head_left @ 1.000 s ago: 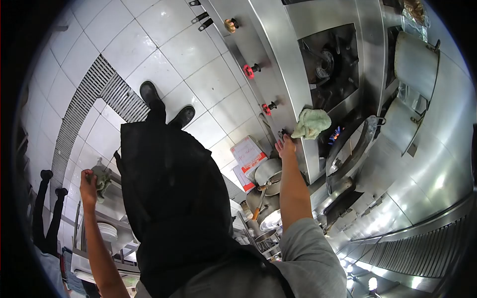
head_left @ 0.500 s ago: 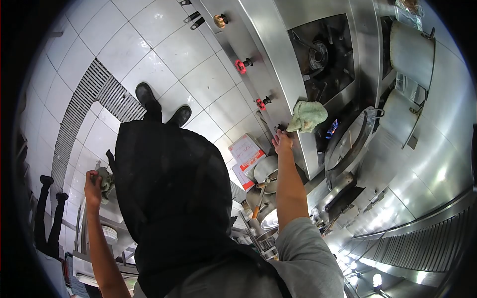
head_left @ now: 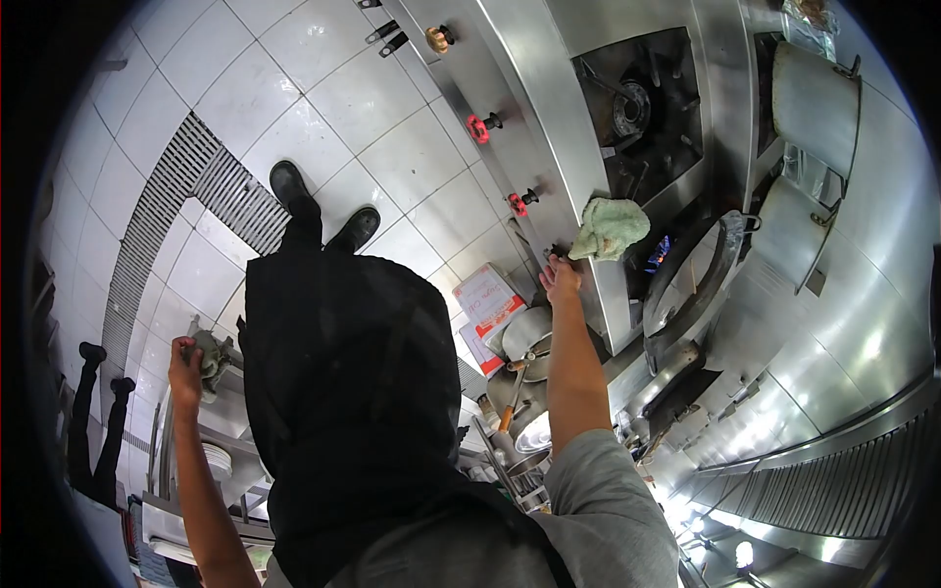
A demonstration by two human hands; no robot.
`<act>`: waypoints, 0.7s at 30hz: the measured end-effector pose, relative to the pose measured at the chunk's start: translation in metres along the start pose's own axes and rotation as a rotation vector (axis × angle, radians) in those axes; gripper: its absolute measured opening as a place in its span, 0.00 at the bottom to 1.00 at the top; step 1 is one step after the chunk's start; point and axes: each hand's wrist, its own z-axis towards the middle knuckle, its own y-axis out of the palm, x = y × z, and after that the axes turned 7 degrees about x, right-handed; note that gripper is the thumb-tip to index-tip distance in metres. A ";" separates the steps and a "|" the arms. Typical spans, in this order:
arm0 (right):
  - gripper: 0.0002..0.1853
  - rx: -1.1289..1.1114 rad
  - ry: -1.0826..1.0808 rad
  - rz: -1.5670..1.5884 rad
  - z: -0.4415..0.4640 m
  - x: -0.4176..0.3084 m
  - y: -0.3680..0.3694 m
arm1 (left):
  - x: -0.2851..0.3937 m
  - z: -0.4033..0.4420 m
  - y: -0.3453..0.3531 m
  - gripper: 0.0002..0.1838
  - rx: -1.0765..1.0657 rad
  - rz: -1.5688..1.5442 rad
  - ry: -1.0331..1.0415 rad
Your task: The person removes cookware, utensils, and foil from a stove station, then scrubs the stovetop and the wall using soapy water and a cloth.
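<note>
My left hand (head_left: 183, 370) is closed on a crumpled grey-green cloth (head_left: 212, 361), held out to the left of my black apron (head_left: 348, 343). On the other side, my right hand (head_left: 561, 280) reaches to the stove's front panel. Its fingers are closed around a small dark stove knob (head_left: 557, 251), mostly covered by them. Right above that hand a pale green towel (head_left: 610, 228) drapes over the stove's front edge. A blue flame (head_left: 660, 253) burns beneath a large wok (head_left: 694, 289) on the burner behind the towel.
Two red valve knobs (head_left: 480, 128) and a brass one (head_left: 438, 39) line the panel. Large metal pots (head_left: 814, 103) stand behind the burners. A red-and-white box (head_left: 487, 297) and several pans (head_left: 527, 333) lie below my right arm. Another person's legs (head_left: 106, 441) show far left.
Both hands keep their places, the right at the knob and the left with the cloth. The view and my apron have shifted slightly.
</note>
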 end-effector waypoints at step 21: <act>0.20 0.075 -0.035 -0.114 -0.032 0.001 0.007 | -0.007 0.019 -0.001 0.11 -0.042 0.018 -0.018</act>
